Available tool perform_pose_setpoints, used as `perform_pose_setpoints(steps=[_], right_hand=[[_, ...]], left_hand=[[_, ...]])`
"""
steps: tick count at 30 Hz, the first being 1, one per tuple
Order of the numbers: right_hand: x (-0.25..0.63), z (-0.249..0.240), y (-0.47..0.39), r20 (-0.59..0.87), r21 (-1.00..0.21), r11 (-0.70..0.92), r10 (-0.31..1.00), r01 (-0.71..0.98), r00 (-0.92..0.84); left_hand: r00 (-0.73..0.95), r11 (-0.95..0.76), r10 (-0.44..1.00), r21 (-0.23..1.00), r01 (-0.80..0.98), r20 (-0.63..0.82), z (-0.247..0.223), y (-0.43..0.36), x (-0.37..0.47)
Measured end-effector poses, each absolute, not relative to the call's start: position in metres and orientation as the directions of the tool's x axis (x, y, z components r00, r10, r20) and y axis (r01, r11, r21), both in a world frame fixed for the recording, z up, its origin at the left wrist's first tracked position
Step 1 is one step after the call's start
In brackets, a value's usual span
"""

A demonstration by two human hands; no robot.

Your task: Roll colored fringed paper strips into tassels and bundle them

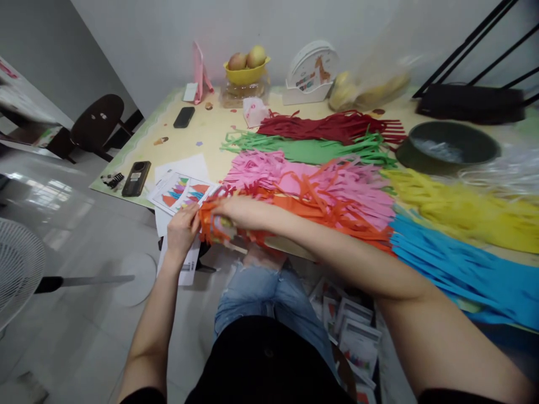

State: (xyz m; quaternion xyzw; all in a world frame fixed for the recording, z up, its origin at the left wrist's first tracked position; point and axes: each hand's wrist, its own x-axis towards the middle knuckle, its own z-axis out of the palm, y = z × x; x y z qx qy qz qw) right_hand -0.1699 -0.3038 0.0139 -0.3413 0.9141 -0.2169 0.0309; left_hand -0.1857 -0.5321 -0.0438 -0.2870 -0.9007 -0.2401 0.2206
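Note:
At the table's front edge, my left hand (pixel 183 227) pinches the left end of a bunch of orange fringed strips (pixel 208 221). My right hand (pixel 236 212) lies over the same bunch just to the right, its fingers bent down and partly hidden and blurred. Printed sheets (pixel 179 191) with coloured fringe pictures lie beyond my left hand. To the right are layered fringed pieces: dark red (pixel 328 128), green (pixel 320 150), pink (pixel 295 177), more orange (pixel 303 207), yellow (pixel 467 207) and blue (pixel 463 264).
Two phones (pixel 136 178) lie at the table's left. Behind stand a yellow fruit bowl (pixel 246 75), a white plate holder (pixel 307 92) and bagged fruit. A dark round bowl (pixel 448 148) is at right. A fan (pixel 19 269) stands at left; packets (pixel 357 342) sit below the table.

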Motion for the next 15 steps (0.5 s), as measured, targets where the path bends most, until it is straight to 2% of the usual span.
perform_pose_setpoints(steps=[3, 6, 8, 11, 15], right_hand=[[-0.169, 0.004, -0.307, 0.141, -0.248, 0.671, -0.689, -0.699, -0.711], [-0.165, -0.009, -0.315, 0.159, -0.084, 0.595, -0.784, -0.799, -0.600], [-0.165, -0.018, -0.321, 0.184, -0.022, 0.628, -0.762, -0.778, -0.621], [-0.168, -0.029, -0.330, 0.191, -0.007, 0.643, -0.751, -0.766, -0.632], [-0.183, -0.037, -0.340, 0.161, -0.049, 0.598, -0.785, -0.800, -0.598]], left_hand=[[-0.760, 0.731, 0.396, 0.325, 0.601, 0.515, -0.041, -0.532, -0.184], [-0.753, 0.722, 0.416, 0.319, 0.614, 0.509, -0.039, -0.532, -0.184], [-0.747, 0.713, 0.423, 0.319, 0.624, 0.514, -0.040, -0.531, -0.184], [-0.741, 0.711, 0.413, 0.321, 0.626, 0.530, -0.045, -0.527, -0.182], [-0.719, 0.686, 0.423, 0.324, 0.652, 0.552, -0.051, -0.520, -0.176]])
